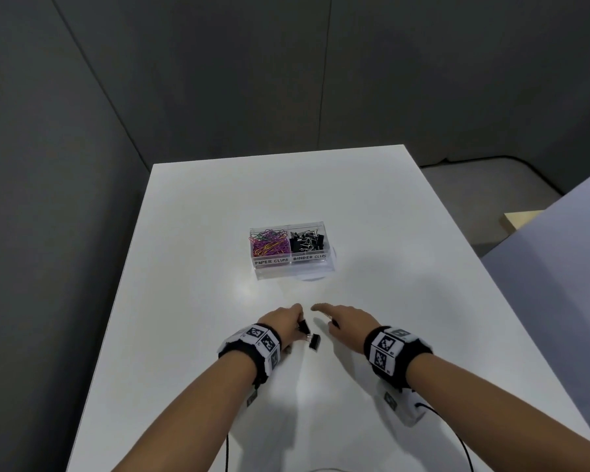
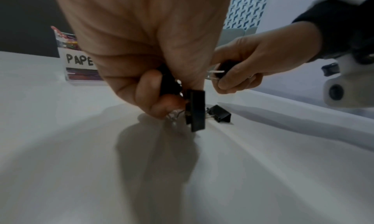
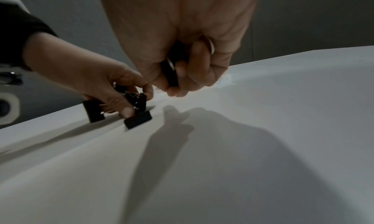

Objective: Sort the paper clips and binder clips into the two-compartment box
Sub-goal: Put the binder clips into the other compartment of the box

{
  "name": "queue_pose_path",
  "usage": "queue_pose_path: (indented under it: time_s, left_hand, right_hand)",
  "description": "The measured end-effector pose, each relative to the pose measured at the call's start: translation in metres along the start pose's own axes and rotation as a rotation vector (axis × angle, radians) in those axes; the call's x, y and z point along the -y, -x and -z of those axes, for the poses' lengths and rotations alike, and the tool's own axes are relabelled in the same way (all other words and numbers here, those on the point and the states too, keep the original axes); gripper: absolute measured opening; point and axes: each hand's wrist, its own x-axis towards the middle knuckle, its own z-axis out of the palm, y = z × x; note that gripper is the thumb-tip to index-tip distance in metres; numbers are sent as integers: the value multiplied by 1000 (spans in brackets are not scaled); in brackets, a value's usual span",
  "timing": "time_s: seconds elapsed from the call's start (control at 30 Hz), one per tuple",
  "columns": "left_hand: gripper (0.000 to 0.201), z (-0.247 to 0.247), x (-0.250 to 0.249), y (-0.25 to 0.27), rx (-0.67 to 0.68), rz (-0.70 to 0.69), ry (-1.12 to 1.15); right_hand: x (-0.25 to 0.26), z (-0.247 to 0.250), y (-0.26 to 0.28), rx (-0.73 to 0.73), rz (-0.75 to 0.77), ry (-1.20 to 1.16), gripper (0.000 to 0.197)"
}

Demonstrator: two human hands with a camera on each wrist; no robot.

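Clear two-compartment box (image 1: 292,267) sits mid-table, well ahead of both hands. Left compartment, labelled PAPER CLIPS, holds a heap of coloured paper clips (image 1: 269,245), mostly pink/purple w/ some orange & green. Right compartment, labelled BINDER CLIPS, holds a pile of black binder clips (image 1: 308,240) w/ silver wire handles. From the left wrist view only the PAPE part of the label and the coloured clips behind it show.

Nearer the person, on the white table (image 1: 423,267), one loose binder clip (image 1: 315,342) lies between the hands, just beside the left one; can't tell if a fingertip touches it.

Left hand (image 1: 284,323): fingers curled in, thumb & fingers pinching black binder clips low over the table. One held clip (image 2: 195,110) hangs on edge below the fingertips, another is tucked up in the palm; exact count can't be told.

Right hand (image 1: 346,323): index finger stretched fwd toward the box, other fingers curled round a black binder clip (image 3: 171,72) w/ its silver handles sticking out. A ring sits on one finger.

Both wrists wear black bands w/ square printed markers; thin black cables trail off the near table edge.
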Motion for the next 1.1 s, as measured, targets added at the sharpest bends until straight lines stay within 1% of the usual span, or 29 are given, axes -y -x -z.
queue_pose_path:
  time_s: [0.1,0.17,0.27,0.37,0.47,0.57,0.67,0.7,0.83,0.9,1.0,1.1]
  left_hand:
    - [31,0,7,2,-2,18,33]
    - [29,2,12,4,-15,29,36]
    - [17,6,21,7,-53,46,108]
    - [23,6,29,6,-105,54,262]
    - [26,6,32,5,-128,59,259]
    - [24,7,33,5,-146,49,240]
    - [23,12,38,6,-160,47,194]
    - [23,15,39,7,-158,47,179]
    - [16,24,43,11,-120,24,111]
    - [11,28,43,11,-112,3,96]
    - [9,33,41,8,-136,-39,104]
    - [19,35,38,1,-153,-47,116]
  right_hand:
    - [10,-7,0,26,8,42,36]
    - [15,-14,-2,56,-18,82,39]
    - [22,-23,-6,103,-25,158,45]
    - [27,-27,-10,78,-20,141,45]
    - [34,-28,-15,58,18,156,45]
    - [41,-32,-21,62,33,163,37]
    - [40,-29,-23,72,29,177,17]
    - [36,-24,-23,78,24,180,15]
    - [13,10,-26,91,-18,161,33]
    - [4,38,-28,38,-31,166,34]
    - [-1,86,-40,-95,-27,242,32]
    - [3,122,-66,-187,9,318,29]
